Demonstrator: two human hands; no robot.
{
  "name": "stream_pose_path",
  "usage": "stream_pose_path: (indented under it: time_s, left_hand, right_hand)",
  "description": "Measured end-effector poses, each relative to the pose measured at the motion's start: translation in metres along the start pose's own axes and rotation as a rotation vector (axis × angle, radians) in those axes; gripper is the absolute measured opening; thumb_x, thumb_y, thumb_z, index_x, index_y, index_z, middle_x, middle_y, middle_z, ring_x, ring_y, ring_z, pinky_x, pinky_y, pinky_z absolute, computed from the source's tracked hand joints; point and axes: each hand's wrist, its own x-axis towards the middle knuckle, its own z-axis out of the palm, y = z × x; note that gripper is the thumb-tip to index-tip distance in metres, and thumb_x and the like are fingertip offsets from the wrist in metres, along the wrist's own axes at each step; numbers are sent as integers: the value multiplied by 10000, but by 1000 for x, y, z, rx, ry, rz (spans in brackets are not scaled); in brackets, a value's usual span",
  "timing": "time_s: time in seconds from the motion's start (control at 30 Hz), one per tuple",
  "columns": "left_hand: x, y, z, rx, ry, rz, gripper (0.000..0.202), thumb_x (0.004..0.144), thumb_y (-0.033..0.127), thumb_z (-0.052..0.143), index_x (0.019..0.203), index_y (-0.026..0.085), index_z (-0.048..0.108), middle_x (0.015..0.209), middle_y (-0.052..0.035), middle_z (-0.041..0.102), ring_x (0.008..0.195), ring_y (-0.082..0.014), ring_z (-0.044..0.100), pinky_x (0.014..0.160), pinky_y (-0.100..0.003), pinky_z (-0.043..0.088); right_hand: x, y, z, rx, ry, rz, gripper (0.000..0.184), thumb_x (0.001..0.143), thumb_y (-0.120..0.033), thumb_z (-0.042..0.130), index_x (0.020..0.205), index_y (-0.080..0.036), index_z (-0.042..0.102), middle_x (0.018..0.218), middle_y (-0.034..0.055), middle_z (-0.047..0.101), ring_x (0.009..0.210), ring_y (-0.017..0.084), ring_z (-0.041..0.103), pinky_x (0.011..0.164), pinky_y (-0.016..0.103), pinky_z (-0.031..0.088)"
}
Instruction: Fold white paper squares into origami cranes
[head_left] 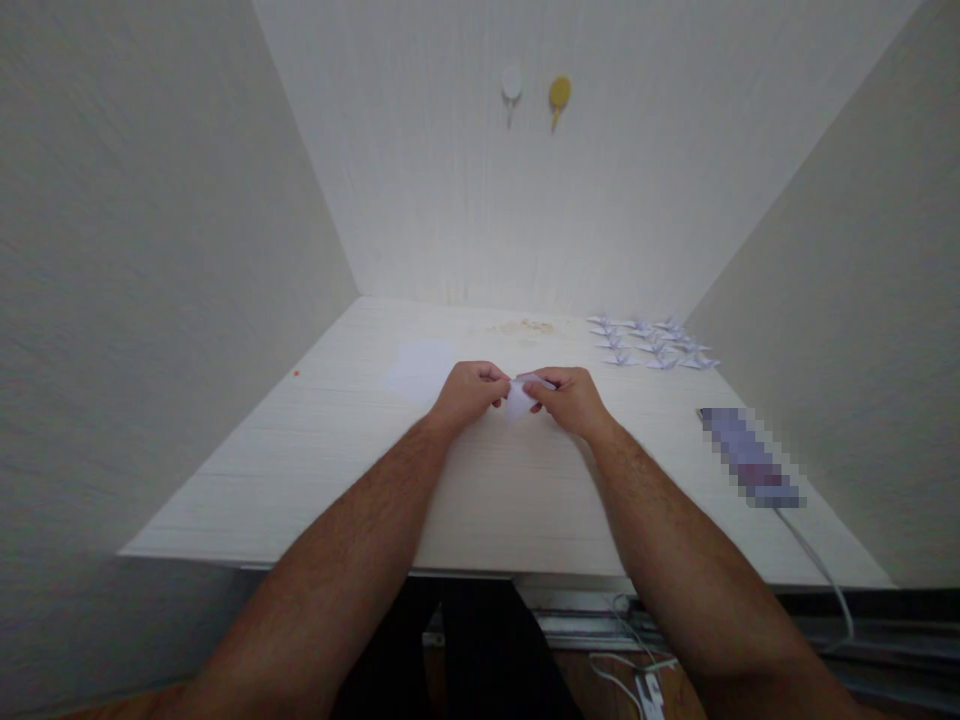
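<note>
A small folded piece of white paper [516, 404] is held between my two hands, above the middle of the table. My left hand [474, 390] pinches its left edge with thumb and fingers. On the other side, my right hand [566, 396] grips the paper with the thumb on top. Part of the paper is hidden behind the fingers. Flat white paper [424, 368] lies on the table just left of my left hand. Beyond my right hand, several folded paper cranes [656, 350] stand in rows near the back right corner.
A pixelated flat device [750, 460] with a white cable [821, 565] lies at the table's right. Walls enclose the white table [337, 490] at the back and sides. Two hooks, one white [511, 85] and one yellow [559, 93], hang on the back wall. A power strip [649, 695] lies below.
</note>
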Motion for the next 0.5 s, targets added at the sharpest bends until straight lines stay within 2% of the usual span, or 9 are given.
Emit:
stream_pose_path:
  time_s: [0.13,0.27,0.37,0.5]
  left_hand:
    - [3,-5,1,-84,-10,-39,94,651,230,609,663,143,645,501,15,566,436,-73,448,437,-199,310]
    - [4,-7,0,-225,-43,-69,65,647,213,601,627,152,613,480,19,543,425,-73,436,432,-210,306]
    - [3,-5,0,-298,-47,-97,51,634,192,600,603,153,592,471,17,540,420,-71,440,430,-210,304]
    - [2,-1,-1,-370,-53,-141,57,632,199,606,614,155,574,472,14,545,412,-71,451,425,-207,300]
  right_hand:
    - [2,2,3,133,14,24,263,702,-337,688,902,-189,773,732,38,720,506,107,568,443,227,412]
    - [2,4,3,168,12,3,245,712,-314,684,900,-188,776,622,32,694,487,105,566,432,217,398]
    - [2,4,1,207,-27,-17,217,712,-257,663,885,-195,778,605,28,693,503,107,588,465,220,433]
    - [2,3,1,231,-47,-10,209,691,-207,640,845,-210,781,690,41,726,586,130,642,514,236,488]
